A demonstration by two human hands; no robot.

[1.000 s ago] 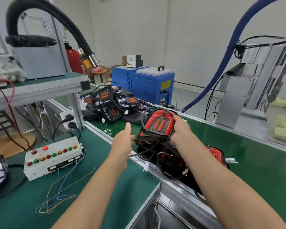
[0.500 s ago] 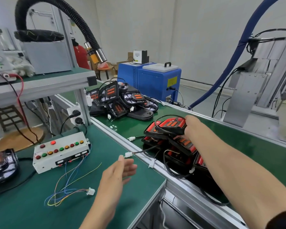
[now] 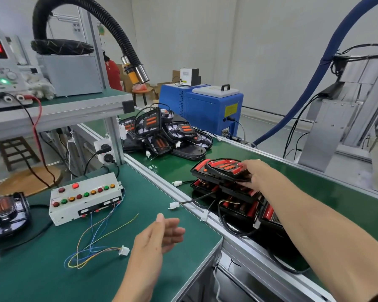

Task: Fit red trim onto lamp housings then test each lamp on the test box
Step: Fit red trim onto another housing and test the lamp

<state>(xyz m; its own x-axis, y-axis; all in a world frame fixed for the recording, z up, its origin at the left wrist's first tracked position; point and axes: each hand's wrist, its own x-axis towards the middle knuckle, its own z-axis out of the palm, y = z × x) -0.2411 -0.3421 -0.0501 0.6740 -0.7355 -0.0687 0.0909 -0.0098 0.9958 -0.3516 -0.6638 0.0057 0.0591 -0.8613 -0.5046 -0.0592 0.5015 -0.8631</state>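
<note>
A lamp with red trim (image 3: 222, 168) lies on top of a stack of lamps (image 3: 238, 201) on the green conveyor (image 3: 327, 192). My right hand (image 3: 253, 173) grips that top lamp at its right edge. My left hand (image 3: 159, 238) hovers open above the green bench (image 3: 42, 275), holding nothing. The white test box (image 3: 85, 198) with coloured buttons stands on the bench to the left, one red lamp lit. Its coloured wires end in a white connector (image 3: 123, 250) just left of my left hand. Another lamp (image 3: 4, 212) sits at the bench's left edge.
A pile of black lamp housings (image 3: 162, 136) lies farther up the conveyor. Loose white plugs (image 3: 174, 205) hang over the aluminium rail. A power supply (image 3: 0, 79) stands on the shelf, with a black hose (image 3: 118, 40) above and a blue machine (image 3: 205, 110) behind.
My right hand has lowered the red-trimmed lamp onto the stack. My left hand has let go and drawn back over the bench.
</note>
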